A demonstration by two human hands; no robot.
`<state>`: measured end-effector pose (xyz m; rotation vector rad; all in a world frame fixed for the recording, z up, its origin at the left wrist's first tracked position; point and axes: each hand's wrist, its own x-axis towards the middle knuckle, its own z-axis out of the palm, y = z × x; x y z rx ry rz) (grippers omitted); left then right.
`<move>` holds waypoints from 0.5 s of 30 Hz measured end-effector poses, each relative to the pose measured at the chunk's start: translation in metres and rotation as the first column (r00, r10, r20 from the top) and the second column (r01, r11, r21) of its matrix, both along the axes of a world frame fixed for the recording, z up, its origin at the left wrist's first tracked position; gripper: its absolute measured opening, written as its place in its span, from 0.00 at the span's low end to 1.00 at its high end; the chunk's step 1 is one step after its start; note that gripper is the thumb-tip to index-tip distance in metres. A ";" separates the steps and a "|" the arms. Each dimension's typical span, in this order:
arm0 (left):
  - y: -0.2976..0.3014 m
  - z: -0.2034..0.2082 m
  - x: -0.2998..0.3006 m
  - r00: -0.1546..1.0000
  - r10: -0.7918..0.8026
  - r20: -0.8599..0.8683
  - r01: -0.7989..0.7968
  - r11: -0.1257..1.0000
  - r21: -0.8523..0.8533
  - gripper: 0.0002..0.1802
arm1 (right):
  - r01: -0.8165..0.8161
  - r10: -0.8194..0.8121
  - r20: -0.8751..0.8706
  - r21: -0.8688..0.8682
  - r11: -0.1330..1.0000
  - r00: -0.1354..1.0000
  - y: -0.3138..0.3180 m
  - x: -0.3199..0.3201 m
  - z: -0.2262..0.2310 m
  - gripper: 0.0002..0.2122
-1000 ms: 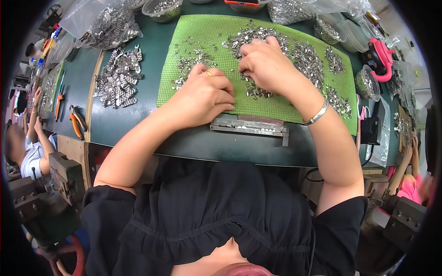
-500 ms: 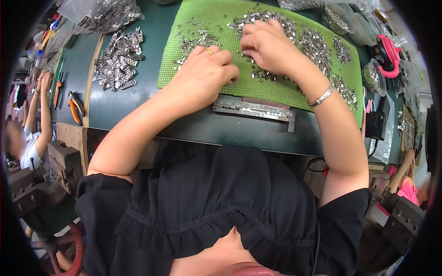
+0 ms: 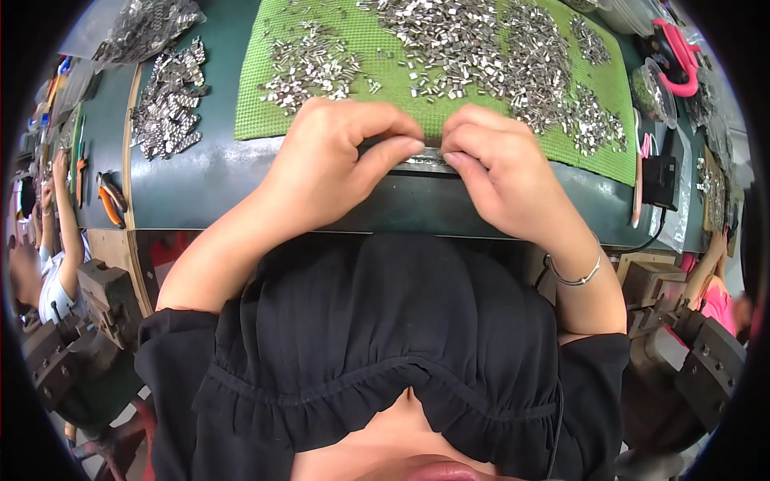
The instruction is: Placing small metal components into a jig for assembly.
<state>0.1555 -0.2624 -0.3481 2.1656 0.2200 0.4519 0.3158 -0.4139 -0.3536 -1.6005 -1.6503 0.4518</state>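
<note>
Here, my left hand (image 3: 325, 164) and right hand (image 3: 509, 168) are at the metal bar (image 3: 429, 162); I can't tell if either grip holds it. Some desk (image 3: 417, 200) shows before the near edge.

Head view, left of a side-by-side fisheye pair, upright, looking steeply down and forward. The black top (image 3: 385, 321) fills the near foreground; farther off, the left grip (image 3: 337, 156) and right grip (image 3: 501, 168) lie slightly above mid-field, over the bench (image 3: 184, 188). The wide field reaches one worker (image 3: 54, 280) at the left margin and another worker (image 3: 718, 305) at the right, and ends in dark, curved corners.
</note>
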 end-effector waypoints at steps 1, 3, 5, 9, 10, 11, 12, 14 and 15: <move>-0.002 -0.001 0.000 1.000 -0.006 0.002 0.006 1.000 -0.001 0.03 | 0.033 -0.033 0.047 -0.003 0.999 0.998 -0.001 -0.002 0.000 0.01; -0.006 -0.007 -0.001 0.999 0.019 0.030 -0.018 0.999 -0.032 0.03 | 0.030 -0.029 0.103 -0.004 1.000 0.994 -0.002 -0.004 0.000 0.02; -0.011 -0.015 -0.003 0.999 0.032 0.030 -0.032 0.999 -0.024 0.03 | 0.017 -0.013 0.289 -0.013 1.000 0.957 -0.002 -0.009 0.004 0.04; -0.016 -0.023 -0.003 0.997 0.024 0.079 -0.033 0.993 0.112 0.04 | 0.050 -0.052 0.520 0.018 0.999 0.852 -0.004 -0.021 0.009 0.03; -0.016 -0.023 -0.003 0.995 0.008 0.100 -0.026 0.983 0.182 0.05 | 0.055 -0.054 0.570 0.015 0.998 0.820 -0.005 -0.024 0.010 0.03; -0.016 -0.023 -0.003 0.995 0.007 0.099 -0.026 0.983 0.183 0.05 | 0.061 -0.055 0.618 0.011 0.998 0.784 -0.005 -0.026 0.011 0.03; -0.016 -0.024 -0.003 0.992 -0.026 0.122 -0.008 0.961 0.275 0.07 | 0.061 -0.057 0.617 0.014 0.998 0.785 -0.006 -0.026 0.009 0.03; -0.015 -0.021 -0.005 0.988 -0.062 0.141 0.006 0.930 0.367 0.08 | 0.082 -0.099 0.596 0.056 0.995 0.797 -0.006 -0.025 0.002 0.03; -0.016 -0.018 -0.007 0.993 -0.085 0.085 0.033 0.871 0.490 0.10 | 0.082 -0.100 0.595 0.056 0.995 0.798 -0.006 -0.024 0.001 0.03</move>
